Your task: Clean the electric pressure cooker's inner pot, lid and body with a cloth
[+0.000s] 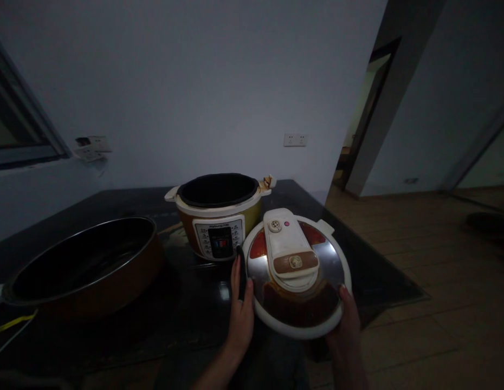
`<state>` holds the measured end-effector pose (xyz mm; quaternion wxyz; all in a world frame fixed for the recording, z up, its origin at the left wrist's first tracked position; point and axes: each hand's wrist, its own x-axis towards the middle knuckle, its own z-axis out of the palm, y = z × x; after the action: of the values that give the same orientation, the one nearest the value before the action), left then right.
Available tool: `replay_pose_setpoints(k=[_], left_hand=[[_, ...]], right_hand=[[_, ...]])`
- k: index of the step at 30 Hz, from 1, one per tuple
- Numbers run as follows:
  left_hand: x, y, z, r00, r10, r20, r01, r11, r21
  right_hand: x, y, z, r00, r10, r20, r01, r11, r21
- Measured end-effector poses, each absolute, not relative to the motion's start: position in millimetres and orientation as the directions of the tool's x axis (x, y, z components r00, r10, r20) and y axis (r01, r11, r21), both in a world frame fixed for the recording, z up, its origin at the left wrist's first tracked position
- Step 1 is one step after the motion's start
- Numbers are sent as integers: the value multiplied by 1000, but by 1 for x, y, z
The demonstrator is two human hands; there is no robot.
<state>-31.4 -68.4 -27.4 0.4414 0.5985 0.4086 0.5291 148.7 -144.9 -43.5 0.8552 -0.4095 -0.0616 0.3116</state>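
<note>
A round pressure cooker lid (295,319) with a white rim, a shiny metal top and a white and brown handle is tilted towards me. My left hand (240,311) grips its left side, fingers around a dark piece (242,273) at the edge. On the opposite side my right hand (345,317) clasps the rim, thumb on top and the other fingers hidden beneath. Just behind the lid stands the electric pressure cooker (219,238), lidless, with a dark inner pot (219,189) and a control panel on its front.
A wide brown pan (101,281) occupies the left of the dark tabletop (187,325). Near its handle lie a yellow strip (16,322) and a thin cable. Wall sockets (295,140) are behind the cooker. The table's right edge borders a tiled floor (431,336).
</note>
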Motion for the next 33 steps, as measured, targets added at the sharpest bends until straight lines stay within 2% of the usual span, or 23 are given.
replay_pose_setpoints(k=[8, 16, 23, 29, 33], left_hand=[[-30, -71, -29, 94, 946, 309, 40, -314, 949], [-32, -72, -32, 97, 973, 211, -4, -212, 977], [-30, -62, -29, 223, 907, 358, 166, -397, 903], [-27, -76, -33, 166, 966, 199, 129, -222, 966], [-30, -95, -33, 251, 957, 146, 169, -192, 967]], right_hand=[[156, -144, -46, 767, 619, -169, -525, 454, -720], [153, -144, -40, 760, 629, -160, -512, 430, -744], [151, -146, -39, 773, 617, -147, -500, 449, -741], [149, -147, -33, 797, 596, -99, -448, 473, -759], [146, -148, -28, 796, 596, -108, -459, 478, -748]])
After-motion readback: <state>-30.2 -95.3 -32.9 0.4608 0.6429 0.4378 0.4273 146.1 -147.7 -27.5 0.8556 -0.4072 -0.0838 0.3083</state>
